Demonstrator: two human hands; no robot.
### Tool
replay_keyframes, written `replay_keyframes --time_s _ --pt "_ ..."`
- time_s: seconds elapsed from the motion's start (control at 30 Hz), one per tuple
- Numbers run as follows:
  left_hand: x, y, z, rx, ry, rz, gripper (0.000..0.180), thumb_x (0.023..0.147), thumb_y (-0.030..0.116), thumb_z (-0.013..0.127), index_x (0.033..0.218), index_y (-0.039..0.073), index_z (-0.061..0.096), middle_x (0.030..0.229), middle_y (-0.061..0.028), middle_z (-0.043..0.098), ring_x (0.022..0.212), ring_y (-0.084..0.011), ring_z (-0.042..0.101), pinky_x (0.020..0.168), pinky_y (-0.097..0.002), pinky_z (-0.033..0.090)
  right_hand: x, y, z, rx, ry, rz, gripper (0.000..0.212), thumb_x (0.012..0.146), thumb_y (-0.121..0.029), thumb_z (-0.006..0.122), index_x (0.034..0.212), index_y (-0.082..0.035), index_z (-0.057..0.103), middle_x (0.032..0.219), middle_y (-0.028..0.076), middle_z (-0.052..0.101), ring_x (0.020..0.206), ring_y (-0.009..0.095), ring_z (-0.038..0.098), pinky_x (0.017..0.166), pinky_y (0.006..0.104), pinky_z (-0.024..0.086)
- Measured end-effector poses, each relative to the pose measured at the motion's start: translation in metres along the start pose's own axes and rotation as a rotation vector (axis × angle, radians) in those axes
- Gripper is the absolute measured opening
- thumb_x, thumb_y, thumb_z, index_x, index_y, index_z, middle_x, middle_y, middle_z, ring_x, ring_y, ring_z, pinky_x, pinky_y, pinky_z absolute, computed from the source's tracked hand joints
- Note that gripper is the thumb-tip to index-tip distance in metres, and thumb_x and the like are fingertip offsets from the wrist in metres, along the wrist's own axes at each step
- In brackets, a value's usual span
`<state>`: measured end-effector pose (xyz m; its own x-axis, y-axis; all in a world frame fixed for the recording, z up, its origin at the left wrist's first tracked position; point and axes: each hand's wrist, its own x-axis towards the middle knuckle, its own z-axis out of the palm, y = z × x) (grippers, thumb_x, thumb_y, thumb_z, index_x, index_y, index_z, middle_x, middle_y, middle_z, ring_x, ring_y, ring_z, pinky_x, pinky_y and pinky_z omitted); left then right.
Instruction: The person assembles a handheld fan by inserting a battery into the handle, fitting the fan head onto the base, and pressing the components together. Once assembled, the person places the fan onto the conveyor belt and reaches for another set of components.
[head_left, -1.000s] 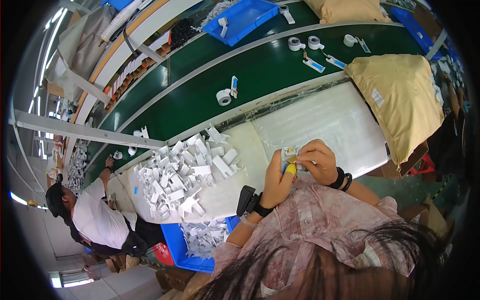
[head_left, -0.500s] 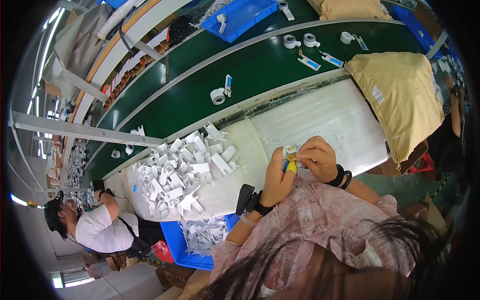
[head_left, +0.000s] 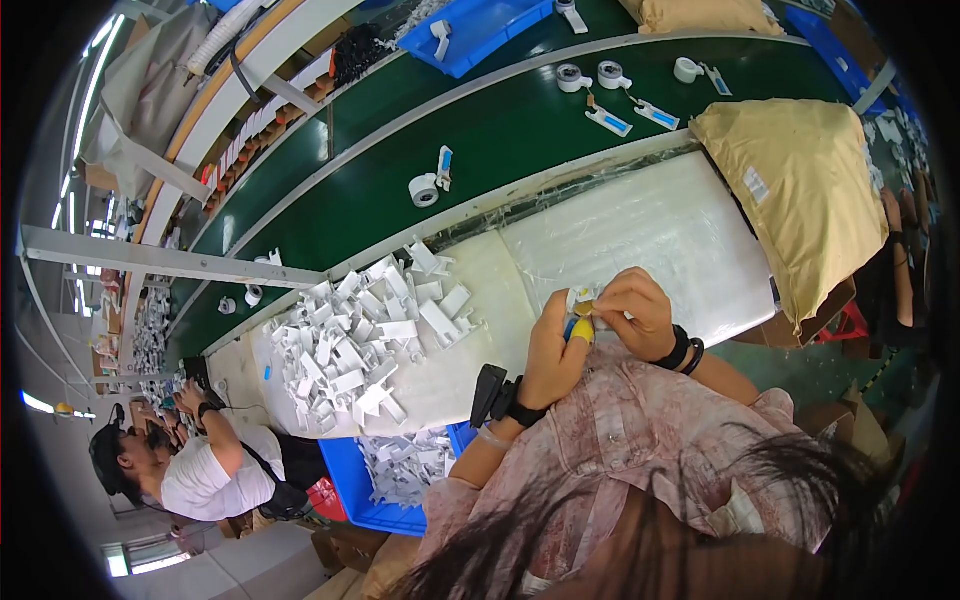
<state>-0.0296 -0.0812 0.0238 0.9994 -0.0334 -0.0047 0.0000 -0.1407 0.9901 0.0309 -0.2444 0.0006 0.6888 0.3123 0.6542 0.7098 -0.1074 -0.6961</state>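
My left hand (head_left: 556, 358) is closed round a small white plastic part (head_left: 578, 297) with a yellow patch, held over the near edge of the table. At its thumb shows a yellow and blue piece (head_left: 580, 328); I cannot tell whether it is a cover on the thumb or a held thing. My right hand (head_left: 640, 318) meets it from the other side, thumb and fingers pinched against the same part. What lies between those right fingertips is too small to make out. Left of my hands spreads a pile of white plastic parts (head_left: 350, 345) on the table.
A blue crate (head_left: 345, 480) of white parts stands below the pile. Beyond the table runs a green conveyor belt (head_left: 330, 210) carrying white round units (head_left: 424, 190). A tan sack (head_left: 790, 200) sits at right. At left another person (head_left: 225, 470) works; another person's arm shows far right.
The units on the belt have shifted slightly left. The person at left has brought the hands forward and together. My hands stay almost in place, fingers still on the white part.
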Motion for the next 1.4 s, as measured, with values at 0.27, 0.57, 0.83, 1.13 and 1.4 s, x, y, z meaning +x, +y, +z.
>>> replay_keyframes --time_s 0.27,0.57,0.83,1.13,1.4 --pt "-0.002 0.001 0.002 -0.076 -0.021 0.071 0.033 0.095 0.008 0.046 0.127 0.0 0.043 0.082 -0.002 0.053 0.065 -0.006 0.049 0.057 -0.0213 0.042 0.005 -0.003 0.001 -0.01 0.002 0.003 0.02 0.07 0.0 0.076 0.085 -0.007 0.067 0.081 0.006 0.062 0.074 0.026 0.057 0.066 0.0352 0.045" --pt "-0.001 -0.009 0.005 -0.12 0.008 0.002 0.026 0.098 0.01 0.044 0.123 0.0 0.046 0.077 0.0001 0.051 0.062 -0.0052 0.046 0.057 -0.0199 0.039 0.005 -0.001 0.002 -0.005 -0.014 -0.009 0.023 0.068 0.002 0.076 0.087 -0.007 0.067 0.081 0.006 0.062 0.076 0.026 0.057 0.068 0.0355 0.045" --pt "0.0 -0.01 0.0 -0.062 0.048 -0.082 0.023 0.094 0.007 0.051 0.115 -0.002 0.055 0.092 -0.0125 0.062 0.081 -0.0186 0.061 0.071 -0.0297 0.049 0.005 0.001 0.004 -0.012 -0.025 -0.004 0.025 0.067 0.002 0.076 0.089 -0.007 0.066 0.082 0.006 0.061 0.077 0.027 0.057 0.068 0.0362 0.045" --pt "0.01 -0.016 -0.004 0.069 0.045 -0.136 0.023 0.094 0.007 0.051 0.115 -0.002 0.054 0.092 -0.0156 0.063 0.078 -0.0218 0.063 0.069 -0.0312 0.049 0.011 0.003 0.009 -0.081 -0.075 0.012 0.028 0.067 0.007 0.071 0.091 -0.004 0.065 0.084 0.01 0.06 0.077 0.028 0.057 0.069 0.0367 0.047" --pt "0.026 -0.006 -0.013 -0.064 -0.118 -0.255 0.034 0.095 0.009 0.049 0.128 -0.002 0.045 0.104 -0.019 0.06 0.093 -0.0272 0.063 0.081 -0.0345 0.049 0.015 0.022 0.008 -0.116 -0.079 -0.084 0.025 0.068 0.003 0.073 0.09 -0.006 0.064 0.081 0.009 0.059 0.074 0.028 0.058 0.067 0.0369 0.048"
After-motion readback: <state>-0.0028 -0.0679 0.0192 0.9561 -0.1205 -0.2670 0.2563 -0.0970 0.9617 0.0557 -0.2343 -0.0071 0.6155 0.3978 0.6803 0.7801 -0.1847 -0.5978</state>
